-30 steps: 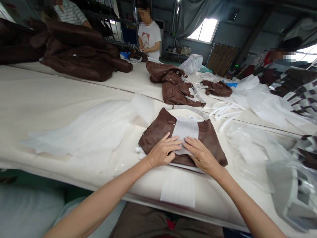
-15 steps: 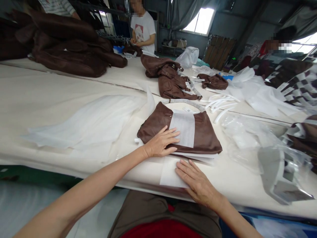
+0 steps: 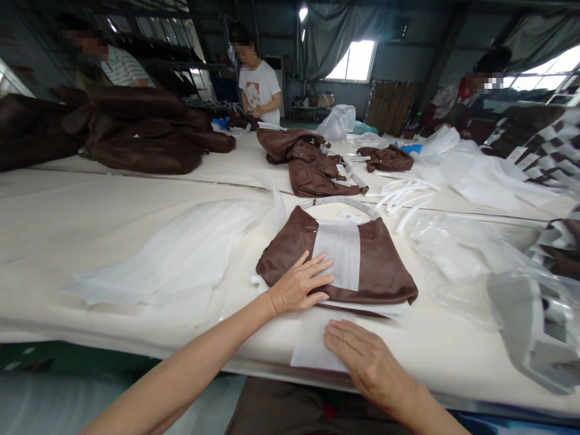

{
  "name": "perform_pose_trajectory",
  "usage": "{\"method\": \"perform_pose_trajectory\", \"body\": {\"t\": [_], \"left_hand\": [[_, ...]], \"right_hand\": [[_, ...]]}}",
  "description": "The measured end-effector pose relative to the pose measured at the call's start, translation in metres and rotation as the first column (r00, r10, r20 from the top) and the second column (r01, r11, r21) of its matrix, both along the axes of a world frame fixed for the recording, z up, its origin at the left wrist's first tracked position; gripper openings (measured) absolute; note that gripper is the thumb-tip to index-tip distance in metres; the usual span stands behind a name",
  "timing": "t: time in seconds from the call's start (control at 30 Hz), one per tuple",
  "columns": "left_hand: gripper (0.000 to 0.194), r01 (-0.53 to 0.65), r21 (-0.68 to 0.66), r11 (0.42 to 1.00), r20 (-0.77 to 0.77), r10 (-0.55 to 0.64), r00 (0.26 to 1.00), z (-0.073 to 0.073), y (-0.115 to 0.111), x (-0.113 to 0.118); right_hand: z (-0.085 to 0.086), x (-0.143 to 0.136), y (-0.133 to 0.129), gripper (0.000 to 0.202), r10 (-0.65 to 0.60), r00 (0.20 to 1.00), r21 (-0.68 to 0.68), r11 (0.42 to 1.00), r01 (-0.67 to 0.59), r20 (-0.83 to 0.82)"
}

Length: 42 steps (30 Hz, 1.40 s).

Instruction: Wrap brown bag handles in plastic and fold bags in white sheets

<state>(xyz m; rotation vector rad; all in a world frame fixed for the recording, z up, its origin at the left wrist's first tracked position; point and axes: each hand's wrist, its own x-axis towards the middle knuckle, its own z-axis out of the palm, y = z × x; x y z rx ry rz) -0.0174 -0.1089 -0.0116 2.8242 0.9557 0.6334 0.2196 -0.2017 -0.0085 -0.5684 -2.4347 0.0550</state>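
A brown handbag (image 3: 385, 266) lies flat in front of me, its wrapped strap (image 3: 330, 201) curving away at the top. Across the bag's middle is a strip of white foam sheet (image 3: 344, 248). My left hand (image 3: 301, 284) rests on the bag's lower left part with fingers spread, the tips touching that strip. Below the bag, more white sheet (image 3: 312, 344) reaches toward the table's front edge. On its right side my right hand (image 3: 362, 356) lies flat, fingers stretched out and close together. White layers show beneath the bag's lower edge.
Thin white sheets (image 3: 176, 254) lie at left. Brown bags are heaped at the back left (image 3: 145, 133) and centre (image 3: 312, 163). White tubes (image 3: 403, 193), clear plastic bags (image 3: 453, 248) and a grey tape dispenser (image 3: 521, 332) are at right. Several people stand beyond the table.
My view has tilted up, so the table sits lower in the picture. My left hand stays on the bag; the right hand's fingers have drawn closer together on the sheet.
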Motion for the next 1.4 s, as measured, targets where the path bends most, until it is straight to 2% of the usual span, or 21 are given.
{"method": "perform_pose_trajectory", "body": {"t": [0.1, 0.17, 0.27, 0.37, 0.47, 0.57, 0.67, 0.77, 0.83, 0.93, 1.1, 1.27, 1.4], "left_hand": [[0.037, 0.008, -0.058, 0.998, 0.007, -0.007, 1.0, 0.005, 0.0, -0.001], [0.035, 0.007, -0.137, 0.991, 0.009, -0.006, 1.0, 0.012, 0.001, -0.003], [0.04, 0.003, -0.307, 0.952, 0.022, 0.003, 1.0, 0.025, 0.004, -0.007], [0.046, 0.051, -0.427, 0.903, 0.094, -0.012, 0.996, 0.033, 0.009, -0.011], [0.043, 0.054, -0.457, 0.888, 0.131, 0.007, 0.991, 0.03, 0.013, -0.01], [0.032, -0.044, -0.446, 0.894, 0.182, 0.139, 0.973, 0.018, 0.014, -0.003], [0.023, -0.132, -0.43, 0.893, 0.299, 0.279, 0.913, 0.009, 0.012, 0.005], [0.018, -0.24, -0.402, 0.883, 0.366, 0.396, 0.842, 0.007, 0.007, 0.011], [0.018, -0.32, -0.36, 0.876, 0.376, 0.45, 0.81, 0.008, 0.005, 0.014], [0.031, -0.421, -0.309, 0.853, 0.389, 0.517, 0.763, 0.006, 0.005, 0.018], [0.034, -0.503, -0.374, 0.779, 0.347, 0.62, 0.704, 0.002, 0.008, 0.023], [0.032, -0.585, -0.469, 0.662, 0.24, 0.733, 0.636, 0.005, 0.011, 0.028], [0.034, -0.613, -0.488, 0.622, 0.174, 0.757, 0.63, 0.01, 0.014, 0.029]], "right_hand": [[0.026, -0.002, 0.034, 0.03, -0.054, 0.998, -0.044, 0.998, 0.054, -0.01], [0.035, -0.003, 0.059, 0.026, -0.172, 0.985, -0.17, 0.97, 0.172, 0.015], [0.035, -0.005, 0.084, 0.037, -0.373, 0.925, -0.401, 0.838, 0.37, 0.073], [0.027, -0.009, 0.092, 0.039, -0.486, 0.871, -0.516, 0.729, 0.449, 0.072], [0.02, -0.012, 0.091, 0.039, -0.554, 0.831, -0.551, 0.68, 0.483, 0.044], [0.015, -0.015, 0.091, 0.041, -0.61, 0.791, -0.549, 0.648, 0.528, 0.04], [0.011, -0.018, 0.093, 0.042, -0.667, 0.742, -0.536, 0.605, 0.589, 0.063], [0.006, -0.022, 0.095, 0.041, -0.721, 0.686, -0.496, 0.563, 0.661, 0.095], [0.002, -0.024, 0.095, 0.041, -0.743, 0.661, -0.459, 0.553, 0.695, 0.104], [-0.006, -0.027, 0.096, 0.042, -0.763, 0.638, -0.401, 0.554, 0.73, 0.106], [-0.012, -0.032, 0.095, 0.043, -0.815, 0.577, -0.344, 0.528, 0.777, 0.052], [-0.008, -0.031, 0.099, 0.03, -0.835, 0.539, -0.475, 0.521, 0.709, -0.111], [-0.004, -0.032, 0.1, 0.013, -0.843, 0.47, -0.571, 0.528, 0.629, -0.262]]}}
